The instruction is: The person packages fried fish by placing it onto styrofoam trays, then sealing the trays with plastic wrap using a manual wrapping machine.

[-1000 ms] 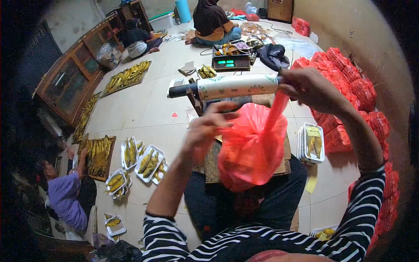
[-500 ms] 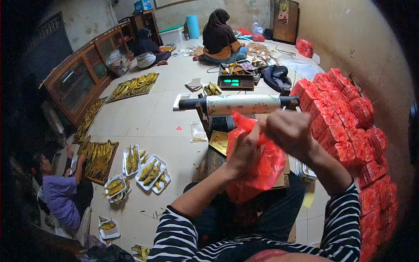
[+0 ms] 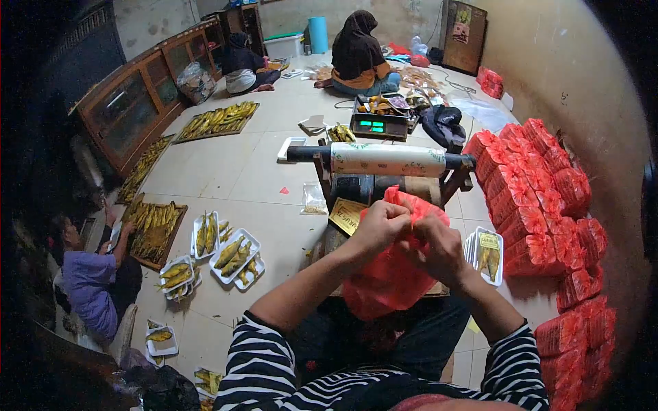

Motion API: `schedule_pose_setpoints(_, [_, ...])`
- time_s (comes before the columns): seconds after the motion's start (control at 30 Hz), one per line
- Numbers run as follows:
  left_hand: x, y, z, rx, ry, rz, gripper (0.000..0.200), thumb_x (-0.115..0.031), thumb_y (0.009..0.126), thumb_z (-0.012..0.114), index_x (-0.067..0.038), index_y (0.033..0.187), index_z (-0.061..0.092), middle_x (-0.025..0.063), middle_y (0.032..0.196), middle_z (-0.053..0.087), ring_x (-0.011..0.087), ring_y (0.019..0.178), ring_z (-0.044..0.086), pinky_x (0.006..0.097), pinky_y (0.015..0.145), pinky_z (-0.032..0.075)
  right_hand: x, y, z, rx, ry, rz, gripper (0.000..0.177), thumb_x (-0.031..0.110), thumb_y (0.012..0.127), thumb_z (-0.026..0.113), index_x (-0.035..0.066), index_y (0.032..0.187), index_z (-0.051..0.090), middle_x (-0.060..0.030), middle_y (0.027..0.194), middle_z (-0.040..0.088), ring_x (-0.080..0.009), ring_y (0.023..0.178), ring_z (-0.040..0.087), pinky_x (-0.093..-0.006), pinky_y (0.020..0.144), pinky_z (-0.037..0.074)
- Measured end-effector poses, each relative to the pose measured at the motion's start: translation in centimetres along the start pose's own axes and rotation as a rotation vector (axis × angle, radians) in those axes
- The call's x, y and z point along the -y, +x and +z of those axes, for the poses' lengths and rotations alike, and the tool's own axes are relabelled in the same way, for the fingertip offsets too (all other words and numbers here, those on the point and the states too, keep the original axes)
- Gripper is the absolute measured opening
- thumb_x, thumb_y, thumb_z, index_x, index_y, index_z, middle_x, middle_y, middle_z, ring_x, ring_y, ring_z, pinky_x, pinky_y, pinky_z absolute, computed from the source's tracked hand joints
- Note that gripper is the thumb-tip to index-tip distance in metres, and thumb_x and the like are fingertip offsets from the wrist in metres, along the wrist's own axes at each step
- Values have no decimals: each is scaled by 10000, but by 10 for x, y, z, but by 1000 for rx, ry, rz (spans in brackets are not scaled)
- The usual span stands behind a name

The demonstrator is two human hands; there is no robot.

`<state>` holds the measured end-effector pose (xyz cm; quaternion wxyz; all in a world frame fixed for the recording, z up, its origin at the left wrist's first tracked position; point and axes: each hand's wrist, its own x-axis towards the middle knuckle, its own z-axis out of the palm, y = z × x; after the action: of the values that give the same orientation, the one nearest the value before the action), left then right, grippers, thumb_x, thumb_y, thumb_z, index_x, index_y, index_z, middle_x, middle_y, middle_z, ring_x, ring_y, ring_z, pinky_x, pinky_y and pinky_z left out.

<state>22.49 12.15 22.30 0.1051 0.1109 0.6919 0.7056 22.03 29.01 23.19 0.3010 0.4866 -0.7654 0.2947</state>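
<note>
A thin red plastic bag (image 3: 384, 284) hangs in front of me, over a low wooden bench (image 3: 334, 240). My left hand (image 3: 377, 225) pinches its upper edge. Close beside it, my right hand (image 3: 440, 248) has its fingers closed on the bag's top as well. What the bag contains, if anything, I cannot make out. Just beyond the hands stands a roll of printed plastic film (image 3: 387, 159) on a dark bar. A gold label card (image 3: 347, 214) lies on the bench left of the bag.
Stacked red-wrapped packs (image 3: 521, 198) line the right wall. White trays of fish (image 3: 235, 255) lie on the floor at left, and wrapped trays (image 3: 488, 253) at right. A person in purple (image 3: 92, 284) sits by a fish rack (image 3: 154, 233). A digital scale (image 3: 378, 125) stands beyond the roll.
My right hand has come down and left, from above the bag to beside my left hand. The view has shifted slightly, bringing the wrapped trays at right into sight.
</note>
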Motion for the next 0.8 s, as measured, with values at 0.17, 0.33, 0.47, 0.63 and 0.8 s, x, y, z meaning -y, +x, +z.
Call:
schedule_pose_setpoints(0.17, [-2, -13, 4, -42, 211, 414, 156, -153, 793, 539, -23, 714, 574, 25, 691, 560, 148, 716, 549, 302, 657, 440, -7, -3, -13, 165, -198, -83, 203, 197, 704, 647, 88, 719, 475, -36, 616, 438, -185, 515, 522, -340, 457, 413])
schedule_pose_setpoints(0.33, [-10, -13, -14, -104, 743, 728, 219, -283, 751, 638, -67, 723, 613, 121, 694, 564, 283, 686, 527, 361, 638, 420, -3, 2, -20, 235, -39, -15, 167, 139, 654, 632, 85, 661, 474, -61, 564, 477, -224, 503, 534, -354, 444, 423])
schedule_pose_setpoints(0.47, [14, -1, -35, -212, 851, 652, 210, -264, 737, 654, -77, 650, 611, 92, 611, 546, 261, 611, 520, 379, 595, 397, -3, -15, -24, 476, 181, 218, 128, 109, 648, 595, 77, 655, 471, -80, 545, 475, -278, 523, 536, -351, 481, 426])
schedule_pose_setpoints(0.63, [20, -11, -38, -286, 498, 575, 395, -318, 733, 662, -54, 1016, 580, 122, 993, 560, 219, 913, 545, 322, 837, 405, -20, -9, -25, 463, 402, 79, 206, 81, 677, 550, 56, 876, 505, -108, 858, 506, -272, 747, 556, -343, 569, 452])
schedule_pose_setpoints(0.8, [75, -43, -57, -579, 315, 336, 566, -224, 781, 635, -19, 1251, 396, 158, 1195, 454, 238, 1036, 488, 319, 827, 436, -24, 10, -41, 705, 220, -75, 331, 82, 718, 506, 84, 1041, 436, -75, 946, 464, -265, 836, 537, -366, 564, 487])
